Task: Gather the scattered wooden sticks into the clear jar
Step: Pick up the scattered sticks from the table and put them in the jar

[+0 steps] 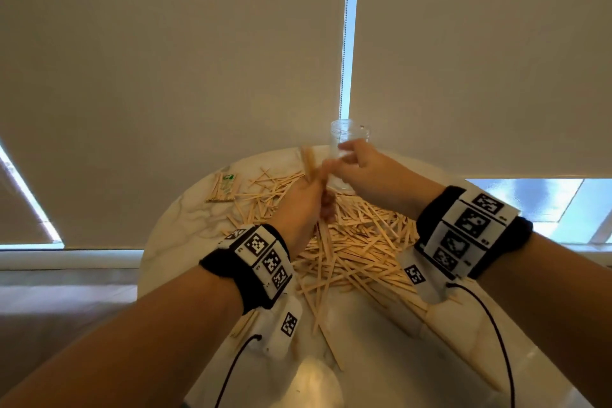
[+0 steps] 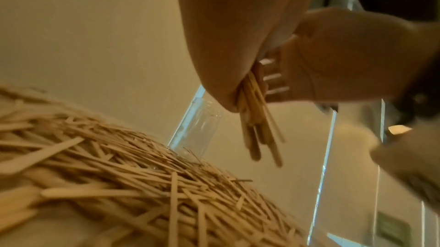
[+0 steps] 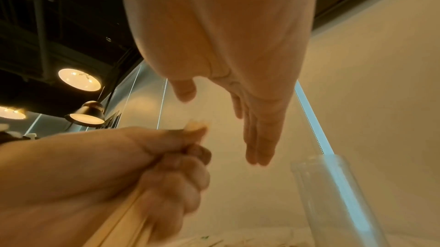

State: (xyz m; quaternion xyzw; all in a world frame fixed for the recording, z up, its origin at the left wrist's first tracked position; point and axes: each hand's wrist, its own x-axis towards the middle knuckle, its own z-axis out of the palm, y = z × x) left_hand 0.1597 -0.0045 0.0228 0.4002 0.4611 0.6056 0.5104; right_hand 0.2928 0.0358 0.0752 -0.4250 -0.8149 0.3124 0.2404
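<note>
The left hand [image 1: 306, 199] is closed in a fist around a bundle of wooden sticks [image 2: 254, 119], raised above the table. In the left wrist view the bundle runs through the curled fingers [image 2: 273, 78] and pokes out below the heel of the palm; in the head view its blurred upper ends stand above the fist, roughly upright and a little tilted. The right wrist view shows the same fist from the side, fingers wrapped tight, stick ends just showing at the thumb.

The right hand [image 1: 371, 169] is beside the left, its fingertips reaching toward the fist. Its fingers [image 3: 259, 138] are straight and held together, the thumb apart from them, and nothing lies in the palm. From the head view this hand overlaps the clear jar [image 1: 347, 149], but the right wrist view shows the jar apart from the fingers, to their right and lower, so the hand is not holding it. Whether the fingertips touch the left fist I cannot tell, since that spot is blurred.

The jar stands upright on the round pale table [image 1: 185, 219] just beyond both hands, looking empty. Under and in front of the wrists lies the large pile of loose sticks [image 1: 357, 252], spread across the tabletop right up to the jar's base. To the left of the left hand, a small neat packet of sticks [image 1: 223, 187] lies flat near the table's far edge.
</note>
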